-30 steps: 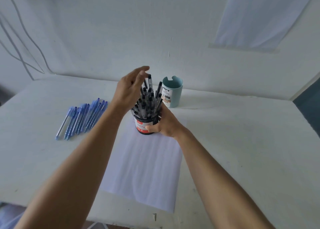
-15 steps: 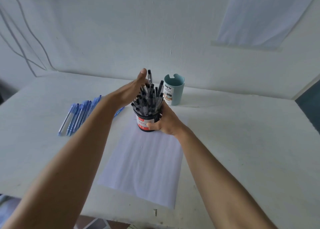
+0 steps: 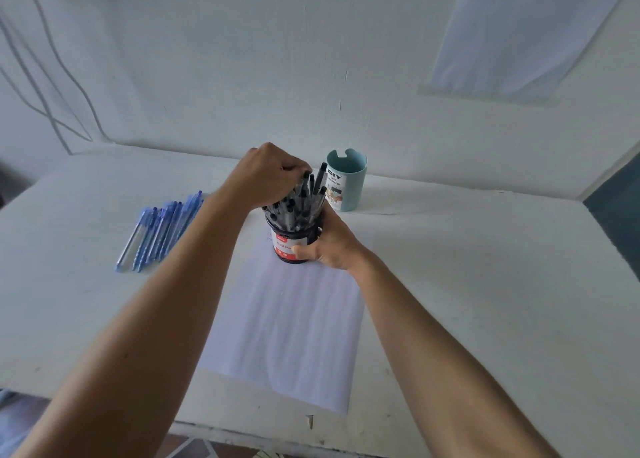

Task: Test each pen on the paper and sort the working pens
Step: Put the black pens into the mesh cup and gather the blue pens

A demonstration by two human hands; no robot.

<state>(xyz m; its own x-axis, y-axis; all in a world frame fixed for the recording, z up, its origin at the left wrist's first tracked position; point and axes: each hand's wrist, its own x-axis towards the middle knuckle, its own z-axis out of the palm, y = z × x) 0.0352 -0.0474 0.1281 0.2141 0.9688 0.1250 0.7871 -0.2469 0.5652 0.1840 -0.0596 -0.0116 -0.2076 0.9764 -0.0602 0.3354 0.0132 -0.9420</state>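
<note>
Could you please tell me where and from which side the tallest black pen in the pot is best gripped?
Pinch the tallest black pen by its capped top, from above and the right. It stands proud of the others, its barrel buried among them in the black pot, and the left hand crowds the pot's left side.

Head view, your only camera, wide-angle | looks forward and down from above | close over the table [image 3: 485, 284] | left hand [image 3: 268, 177] and right hand [image 3: 329, 246] centred | wall [image 3: 242, 59] fills the top half.
</note>
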